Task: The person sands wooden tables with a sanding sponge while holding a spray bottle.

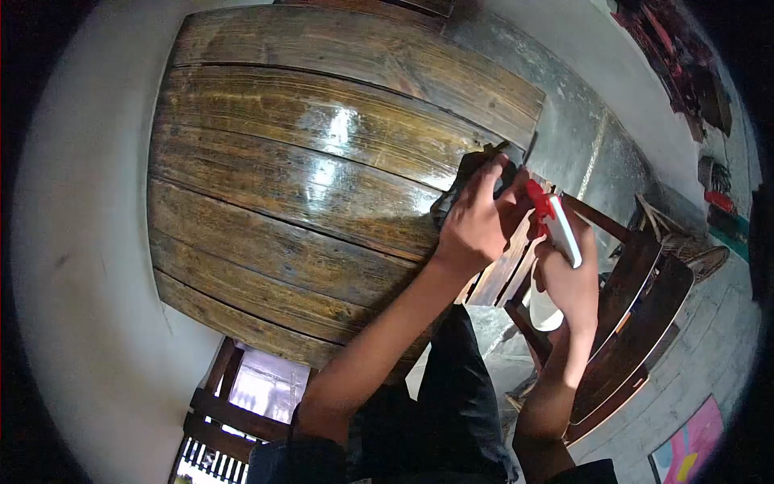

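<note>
My left hand (476, 222) is closed around a dark cloth (453, 196) near the right edge of the wooden table (282, 185). Part of the cloth rests at the planks and part is hidden under the fingers. Just to the right, my right hand (571, 270) grips a spray bottle (545, 308) with a red and white trigger head. The red nozzle sits close to my left fingers. Wet-looking, shiny patches show on the middle planks.
A wooden chair (637, 323) stands at the right, beside the table. Another dark chair (234, 415) is at the lower left. A pale wall (89, 218) runs along the left side. Dark and red items lie at the upper right, and a pink sheet (695, 436) lies lower right.
</note>
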The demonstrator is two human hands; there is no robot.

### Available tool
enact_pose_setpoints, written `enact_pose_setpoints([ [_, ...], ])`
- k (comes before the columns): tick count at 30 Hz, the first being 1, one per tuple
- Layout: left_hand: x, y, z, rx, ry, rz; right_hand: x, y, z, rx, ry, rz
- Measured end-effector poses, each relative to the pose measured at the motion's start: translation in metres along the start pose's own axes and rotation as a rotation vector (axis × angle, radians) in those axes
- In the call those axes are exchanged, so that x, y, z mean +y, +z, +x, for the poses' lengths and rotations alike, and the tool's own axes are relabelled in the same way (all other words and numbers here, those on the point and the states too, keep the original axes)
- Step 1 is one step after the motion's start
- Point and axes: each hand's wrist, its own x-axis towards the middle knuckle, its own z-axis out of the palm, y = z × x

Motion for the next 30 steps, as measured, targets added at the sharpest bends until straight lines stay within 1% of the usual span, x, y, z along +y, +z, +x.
enact_pose_setpoints([
  [1,-0.002,0.003,-0.001,-0.003,0.0,-0.006,-0.003,-0.002,-0.002,0.008,0.035,0.0],
  [3,-0.005,-0.001,-0.001,0.022,0.022,0.115,-0.014,-0.003,-0.005,0.025,0.105,0.0],
  [4,-0.004,-0.008,0.0,0.098,-0.024,0.058,-0.018,0.0,-0.004,0.004,0.087,0.002],
  [5,-0.009,-0.02,0.0,0.106,-0.033,0.064,-0.022,0.008,-0.003,-0.015,0.083,0.022],
  [7,-0.027,-0.055,0.001,0.05,0.163,0.51,-0.029,0.024,-0.001,-0.052,0.075,0.063],
  [8,-0.042,-0.07,-0.001,0.16,0.151,0.523,-0.037,0.039,-0.001,-0.06,0.025,0.05],
  [11,-0.093,-0.146,0.009,0.276,0.011,0.448,-0.075,0.082,0.002,-0.134,0.009,0.013],
  [13,-0.101,-0.217,0.017,0.264,-0.062,0.589,-0.106,0.114,0.004,-0.191,0.036,0.007],
  [14,-0.116,-0.239,0.018,0.341,-0.065,0.622,-0.122,0.13,0.005,-0.215,0.059,0.022],
  [15,-0.13,-0.258,0.02,0.416,-0.066,0.655,-0.13,0.142,0.007,-0.245,-0.078,-0.023],
  [16,-0.141,-0.272,0.022,0.424,-0.07,0.662,-0.136,0.152,0.011,-0.271,-0.216,-0.066],
  [17,-0.149,-0.283,0.023,0.453,-0.077,0.677,-0.142,0.16,0.013,-0.276,-0.222,-0.067],
  [19,-0.153,-0.283,0.021,0.472,-0.086,0.683,-0.153,0.166,0.014,-0.321,-0.185,-0.164],
  [21,-0.15,-0.274,0.021,0.48,-0.031,0.678,-0.174,0.159,0.016,-0.425,-0.118,-0.168],
  [22,-0.146,-0.268,0.021,0.473,-0.025,0.676,-0.172,0.154,0.013,-0.395,-0.178,-0.208],
  [24,-0.129,-0.246,0.018,0.401,-0.025,0.678,-0.16,0.139,0.01,-0.354,-0.228,-0.244],
  [25,-0.118,-0.232,0.017,0.392,-0.017,0.675,-0.149,0.13,0.01,-0.343,-0.234,-0.238],
  [27,-0.091,-0.193,0.017,0.284,-0.011,0.577,-0.128,0.107,0.01,-0.317,-0.226,-0.227],
  [28,-0.083,-0.168,0.017,0.248,0.008,0.581,-0.118,0.094,0.009,-0.321,-0.144,-0.205],
  [30,-0.057,-0.119,0.013,0.182,0.018,0.512,-0.084,0.07,0.009,-0.229,-0.161,-0.095],
])
